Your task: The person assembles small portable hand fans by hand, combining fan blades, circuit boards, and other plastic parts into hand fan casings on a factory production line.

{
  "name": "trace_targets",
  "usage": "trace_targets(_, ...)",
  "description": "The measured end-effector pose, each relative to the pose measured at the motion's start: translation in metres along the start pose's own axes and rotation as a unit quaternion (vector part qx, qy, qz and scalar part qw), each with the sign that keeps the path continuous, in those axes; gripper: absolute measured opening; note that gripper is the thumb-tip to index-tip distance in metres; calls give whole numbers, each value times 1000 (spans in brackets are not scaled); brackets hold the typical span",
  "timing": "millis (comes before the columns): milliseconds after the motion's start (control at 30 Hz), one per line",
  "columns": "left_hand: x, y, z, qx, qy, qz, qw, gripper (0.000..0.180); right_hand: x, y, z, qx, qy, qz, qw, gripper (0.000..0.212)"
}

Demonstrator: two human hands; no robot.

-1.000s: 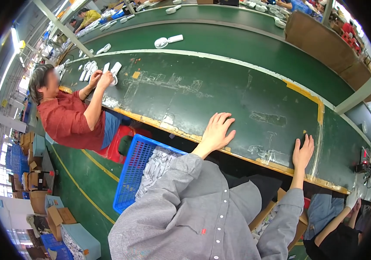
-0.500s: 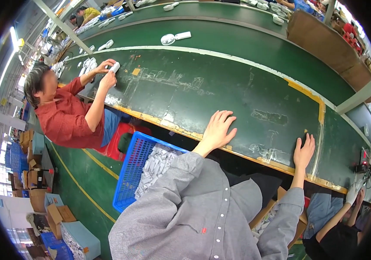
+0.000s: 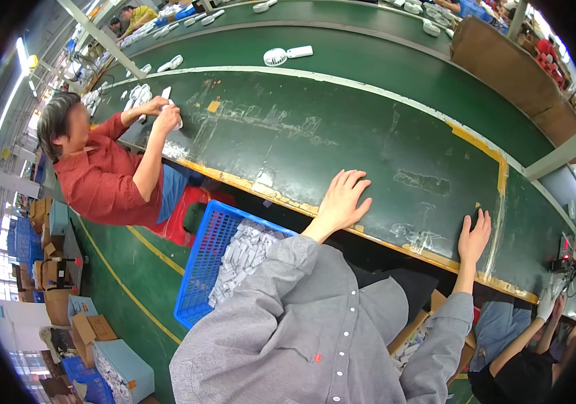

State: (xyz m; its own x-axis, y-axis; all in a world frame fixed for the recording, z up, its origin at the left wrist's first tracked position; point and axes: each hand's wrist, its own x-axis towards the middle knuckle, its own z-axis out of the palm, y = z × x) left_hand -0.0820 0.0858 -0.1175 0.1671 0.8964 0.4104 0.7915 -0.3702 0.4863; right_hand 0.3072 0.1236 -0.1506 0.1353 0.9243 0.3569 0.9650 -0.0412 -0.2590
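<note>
My left hand (image 3: pixel 342 201) lies flat near the front edge of the dark green worktable (image 3: pixel 268 135), its fingers spread and holding nothing. Farther right, my right hand (image 3: pixel 474 236) rests on the same table, fingers stretched out, beside a pale strip that crosses the surface. A white handheld fan (image 3: pixel 276 57) lies on the green conveyor belt (image 3: pixel 369 71) beyond the table. Below my left forearm stands a blue plastic basket (image 3: pixel 197 269) filled with small white parts (image 3: pixel 244 252).
At the left, a co-worker in a red shirt (image 3: pixel 110 176) handles a white piece (image 3: pixel 175 116) next to a pile of white fans (image 3: pixel 138 96). Another person's gloved hand (image 3: pixel 548 304) is at the right end. Cardboard boxes (image 3: pixel 93 333) stand on the floor at left.
The white fan on the belt has shifted right. The co-worker's hands and white piece have moved slightly. My hands stay in place on the table.
</note>
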Motion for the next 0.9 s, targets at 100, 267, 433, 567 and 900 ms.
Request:
trace_targets(100, 1, -2, 1, -6, 8, -1, 1000, 38, 0, 1, 1, 0, 4, -4, 1000, 53)
trace_targets(267, -1, -5, -1, 0, 10, 0, 1000, 38, 1, -1, 3, 10, 10, -13, 1000, 52)
trace_targets(433, 0, -3, 6, 3, 17, 10, 1000, 40, 0, 8, 2, -16, 12, -20, 1000, 51)
trace_targets(567, -1, -4, 3, -3, 23, 5, 1000, 40, 1, 7, 5, -10, 9, -21, 1000, 51)
trace_targets(900, -2, -6, 1, -29, 35, -6, 999, 36, 1, 5, 6, -8, 10, -22, 1000, 51)
